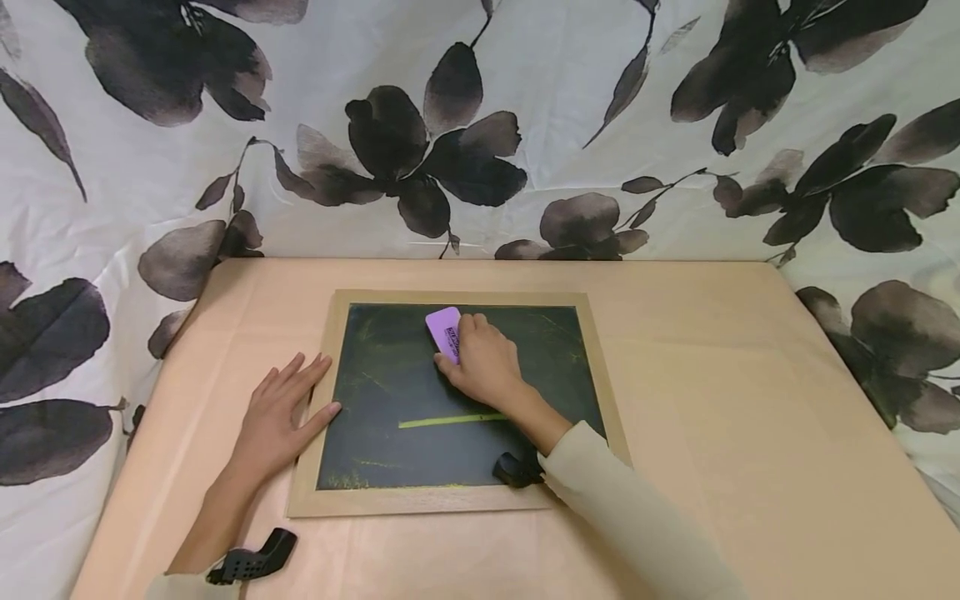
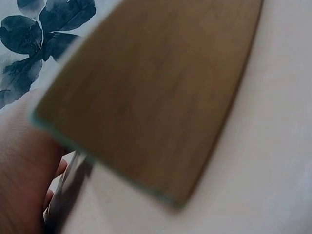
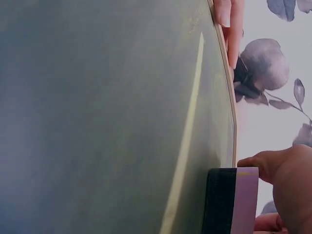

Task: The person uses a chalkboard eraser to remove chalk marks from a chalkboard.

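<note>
A chalkboard [image 1: 360,450] in a light wooden frame [image 1: 420,500] lies on the table. My right hand [image 1: 483,354] grips a purple chalkboard eraser [image 1: 443,327] against the upper middle of the board. In the right wrist view, the eraser's dark felt side [image 3: 219,200] faces the board, and the thumb and fingers hold its purple back. Below that hand runs a yellow-green chalk line [image 1: 442,422], its right end hidden by the forearm. My left hand [image 1: 279,415], fingers extended, rests at the frame's left side, fingertips and thumb touching the wood.
Faint yellow chalk smudges [image 1: 345,481] mark the board's lower left and upper right. The tan tabletop [image 1: 720,400] surrounds the frame. White cloth with dark flowers [image 1: 570,100] hangs behind the table. A blurred brown surface [image 2: 146,97] fills much of the left wrist view.
</note>
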### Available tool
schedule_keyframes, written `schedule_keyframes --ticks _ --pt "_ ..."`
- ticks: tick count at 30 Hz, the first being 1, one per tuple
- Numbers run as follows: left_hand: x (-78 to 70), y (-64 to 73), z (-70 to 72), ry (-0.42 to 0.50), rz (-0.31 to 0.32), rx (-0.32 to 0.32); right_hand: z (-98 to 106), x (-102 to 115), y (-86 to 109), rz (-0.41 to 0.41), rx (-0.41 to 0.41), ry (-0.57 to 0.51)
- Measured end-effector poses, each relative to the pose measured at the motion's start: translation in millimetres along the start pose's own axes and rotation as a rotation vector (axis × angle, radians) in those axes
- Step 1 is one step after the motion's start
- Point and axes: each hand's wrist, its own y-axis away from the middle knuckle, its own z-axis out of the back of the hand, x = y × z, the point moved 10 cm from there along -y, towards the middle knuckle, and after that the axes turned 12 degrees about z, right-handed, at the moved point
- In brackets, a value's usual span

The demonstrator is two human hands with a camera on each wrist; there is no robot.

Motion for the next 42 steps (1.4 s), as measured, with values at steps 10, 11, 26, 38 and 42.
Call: schedule_keyframes --ticks 10,11,26,38,42 --pt "1.5 -0.8 -0.9 0.004 -0.002 -0.003 -18 44 -31.2 0.103 0.084 -0.043" --pt "1.2 -0.9 -0.8 0.005 -0.003 -0.004 -19 48 -32.9 0.115 0.091 -0.043" --pt "0.6 -1.4 -0.5 -0.029 0.0 -0.005 -22 84 -34.1 0.353 0.216 -0.045" --pt "-0.8 -2.9 -1.4 -0.036 -0.012 0.004 -17 96 -19.0 0.466 0.245 0.024" --pt "0.1 -1.5 -0.1 -0.035 -0.007 0.006 -20 99 -16.1 0.504 0.284 0.023"
